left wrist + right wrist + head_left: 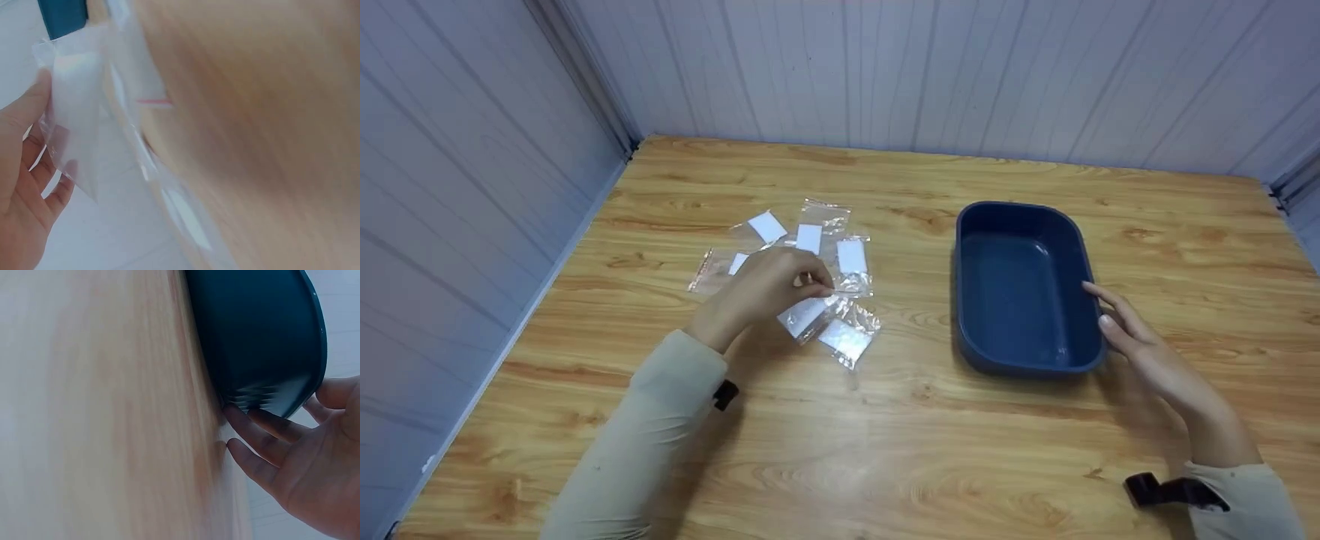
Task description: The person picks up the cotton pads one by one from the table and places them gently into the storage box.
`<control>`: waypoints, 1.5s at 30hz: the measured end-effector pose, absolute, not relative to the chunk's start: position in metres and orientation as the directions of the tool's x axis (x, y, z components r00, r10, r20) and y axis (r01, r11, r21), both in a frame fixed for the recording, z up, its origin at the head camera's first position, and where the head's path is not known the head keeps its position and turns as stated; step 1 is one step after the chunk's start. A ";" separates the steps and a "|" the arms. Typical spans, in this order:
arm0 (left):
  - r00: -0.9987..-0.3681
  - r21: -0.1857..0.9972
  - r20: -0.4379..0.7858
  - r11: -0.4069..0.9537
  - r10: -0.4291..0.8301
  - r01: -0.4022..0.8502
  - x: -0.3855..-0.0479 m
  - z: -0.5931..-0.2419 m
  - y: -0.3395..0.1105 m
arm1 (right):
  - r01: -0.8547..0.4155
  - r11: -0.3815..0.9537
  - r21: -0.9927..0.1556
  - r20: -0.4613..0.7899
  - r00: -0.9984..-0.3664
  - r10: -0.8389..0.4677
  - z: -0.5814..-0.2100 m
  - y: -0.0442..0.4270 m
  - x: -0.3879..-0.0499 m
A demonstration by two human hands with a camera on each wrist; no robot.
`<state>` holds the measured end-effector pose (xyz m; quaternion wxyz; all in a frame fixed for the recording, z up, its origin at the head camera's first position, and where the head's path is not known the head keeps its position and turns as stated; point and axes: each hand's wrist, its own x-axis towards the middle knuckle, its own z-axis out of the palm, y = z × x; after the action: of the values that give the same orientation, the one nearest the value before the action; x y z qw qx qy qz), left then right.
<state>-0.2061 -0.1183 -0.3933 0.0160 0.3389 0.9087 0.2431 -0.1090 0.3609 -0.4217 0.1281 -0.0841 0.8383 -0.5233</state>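
Observation:
My left hand (772, 281) is over a loose group of small clear plastic bags, each with a white piece inside. Between its thumb and fingers it pinches one clear plastic bag (79, 95), which stands out plainly in the left wrist view. Around that hand lie other bags, such as one with a white piece (851, 256) to the right and another (847, 339) nearer the front. A deep dark blue bin (1012, 300) stands upright to the right. Against its right side my right hand (1155, 364) rests extended fingers, with the thumb near the rim.
Everything sits on a wood-grain table (900, 450). Pale panelled walls (885, 75) border it at the back and on the left. More bags (767, 225) lie behind the left hand, some overlapping. The left forearm partly covers the table's left side.

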 end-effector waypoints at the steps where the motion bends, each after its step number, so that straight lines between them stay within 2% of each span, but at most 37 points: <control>1: -0.767 0.451 0.148 0.647 0.624 0.614 -0.207 -0.391 -0.114 | -0.007 0.438 -0.899 -0.126 -0.953 -0.275 -0.422 0.361 -0.109; 15: -0.718 0.504 0.252 0.546 0.649 0.670 -0.212 -0.377 -0.061 | 0.000 0.446 -0.895 -0.137 -0.952 -0.275 -0.423 0.360 -0.110; 20: -0.683 0.533 0.280 0.483 0.675 0.695 -0.210 -0.374 -0.040 | -0.005 0.448 -0.894 -0.132 -0.953 -0.273 -0.423 0.360 -0.109; 31: -0.625 0.486 0.348 0.436 0.699 0.758 -0.208 -0.356 -0.004 | -0.020 0.439 -0.898 -0.114 -0.954 -0.277 -0.421 0.360 -0.113; 45: -0.560 0.541 0.359 0.322 0.746 0.777 -0.210 -0.358 0.032 | -0.006 0.463 -0.886 -0.134 -0.954 -0.269 -0.424 0.361 -0.112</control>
<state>-0.2099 0.0324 -0.3577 -0.0218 0.4684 0.8128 0.3456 -0.1118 0.3610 -0.4235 0.1285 -0.0815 0.8456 -0.5116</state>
